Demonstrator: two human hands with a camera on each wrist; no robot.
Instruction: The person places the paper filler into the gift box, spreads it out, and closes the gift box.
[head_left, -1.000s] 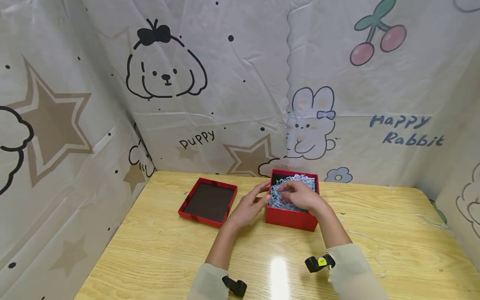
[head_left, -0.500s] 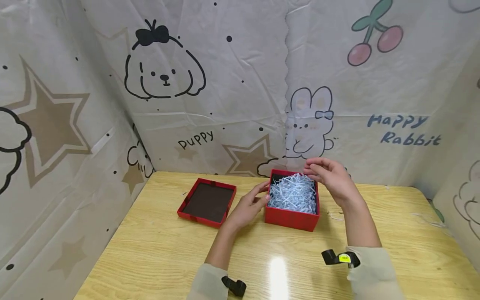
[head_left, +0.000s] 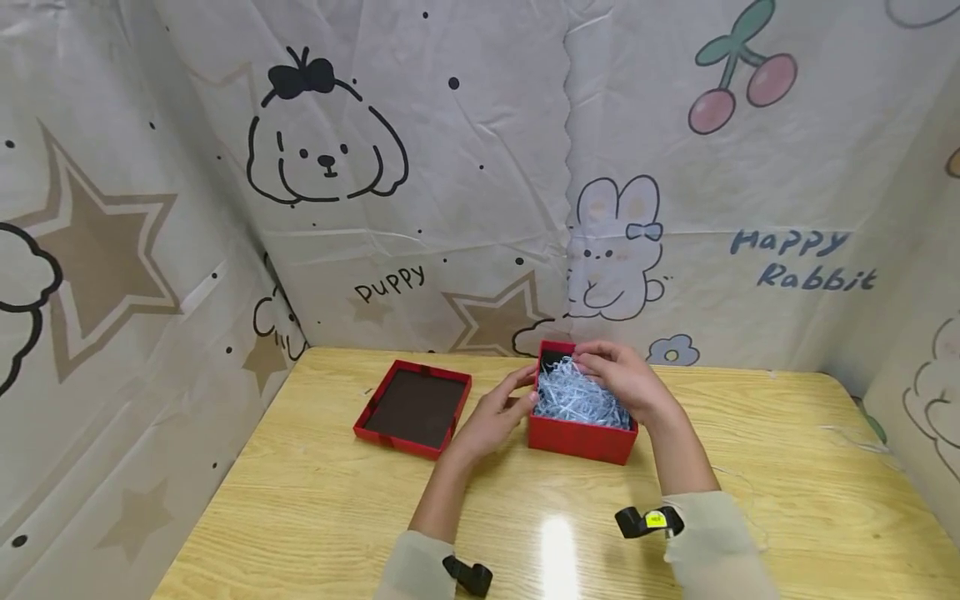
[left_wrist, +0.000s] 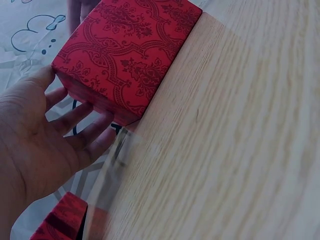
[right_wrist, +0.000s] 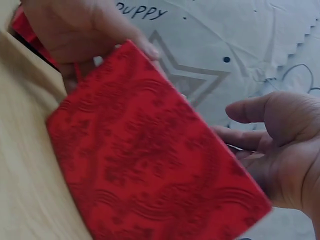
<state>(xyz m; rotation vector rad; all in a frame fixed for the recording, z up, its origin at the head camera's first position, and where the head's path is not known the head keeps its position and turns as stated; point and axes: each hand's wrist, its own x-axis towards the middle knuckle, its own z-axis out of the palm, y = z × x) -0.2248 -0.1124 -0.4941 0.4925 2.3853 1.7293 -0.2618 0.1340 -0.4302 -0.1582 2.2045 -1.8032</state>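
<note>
A red box [head_left: 581,440] with a dark inside stands near the back of the table, filled with pale blue shredded paper [head_left: 576,398]. Its outside carries a darker scroll pattern, plain on the box [left_wrist: 125,55] in the left wrist view. My left hand [head_left: 489,423] rests along the box's left side, thumb by the near corner and fingers [left_wrist: 82,120] loosely extended against the wall. Over the right back part of the shredded paper is my right hand [head_left: 630,382]. Its thumb and fingertips stand apart in the right wrist view, where the box [right_wrist: 145,150] hides some fingers.
Left of the box lies a red lid [head_left: 415,406], dark inside face up. A thin white string [head_left: 742,483] lies on the wooden table [head_left: 315,500] to the right. Printed cloth [head_left: 480,167] hangs close behind the table's back edge.
My right hand lifted out of the shredded paper to the right of the box, then came back left over it. My left hand, the box and the lid stayed put.
</note>
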